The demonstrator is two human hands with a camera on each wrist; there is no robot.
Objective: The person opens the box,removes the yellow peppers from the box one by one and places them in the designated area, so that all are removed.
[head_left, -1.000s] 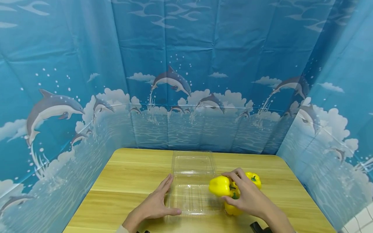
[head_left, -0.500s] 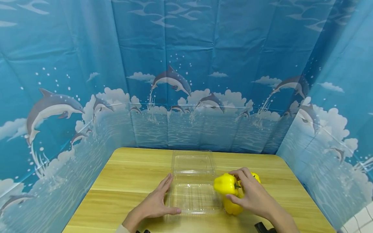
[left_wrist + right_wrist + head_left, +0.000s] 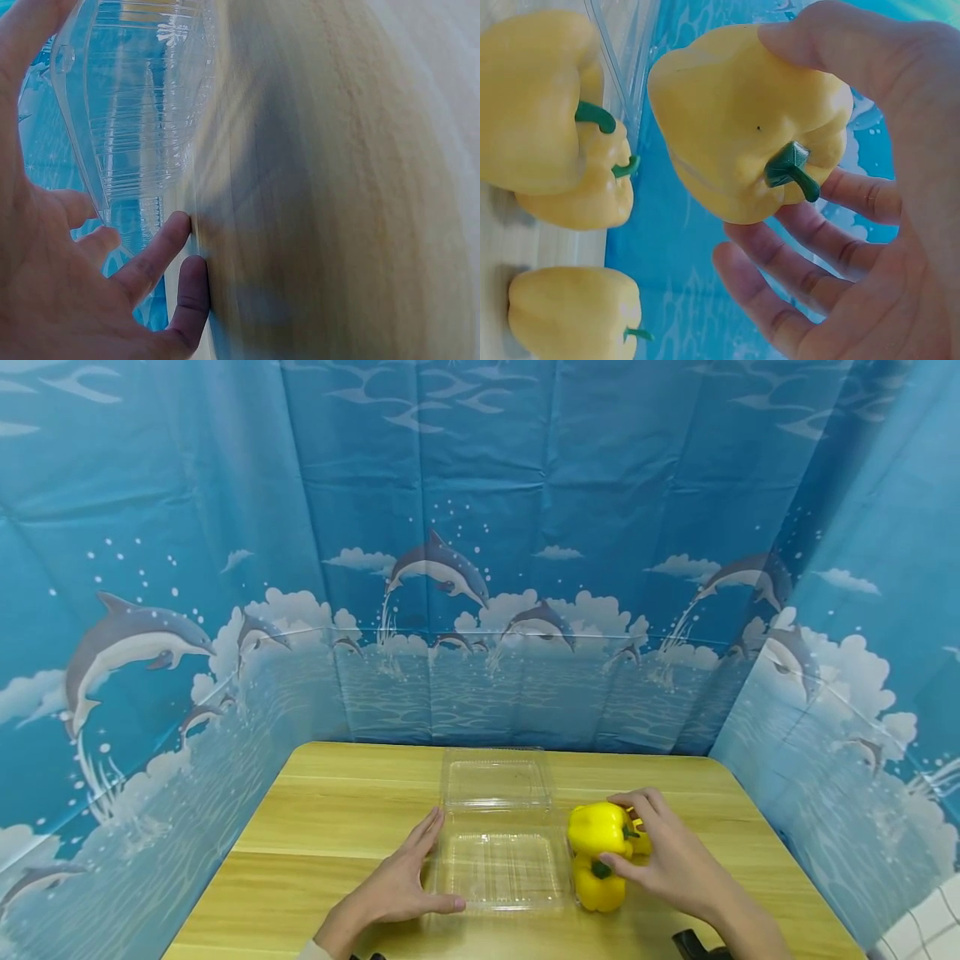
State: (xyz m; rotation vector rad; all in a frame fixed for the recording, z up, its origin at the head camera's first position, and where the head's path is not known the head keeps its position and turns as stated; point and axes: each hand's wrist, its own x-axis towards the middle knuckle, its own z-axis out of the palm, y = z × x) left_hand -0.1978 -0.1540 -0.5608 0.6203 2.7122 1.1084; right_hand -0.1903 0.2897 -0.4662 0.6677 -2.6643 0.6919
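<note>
My right hand [image 3: 667, 852] grips a yellow bell pepper [image 3: 735, 120], thumb on one side and fingers on the other, its green stem turned toward the wrist. In the head view this held pepper overlaps a second yellow bell pepper [image 3: 600, 889] beside the container. The right wrist view has more yellow bell peppers: a large one [image 3: 529, 97] at upper left and another [image 3: 574, 311] lower down. A clear plastic clamshell container [image 3: 501, 868] lies opened out on the table. Along its left side is my left hand [image 3: 397, 881], thumb and fingers spread at the edge.
The container's lid [image 3: 497, 783] lies folded back toward the far table edge. Under everything is a wooden table [image 3: 322, 835], with a blue dolphin-print curtain [image 3: 480, 693] around its back and sides.
My right hand has carried the held pepper to the right, away from the container and over the other peppers. My left hand and the container have stayed put.
</note>
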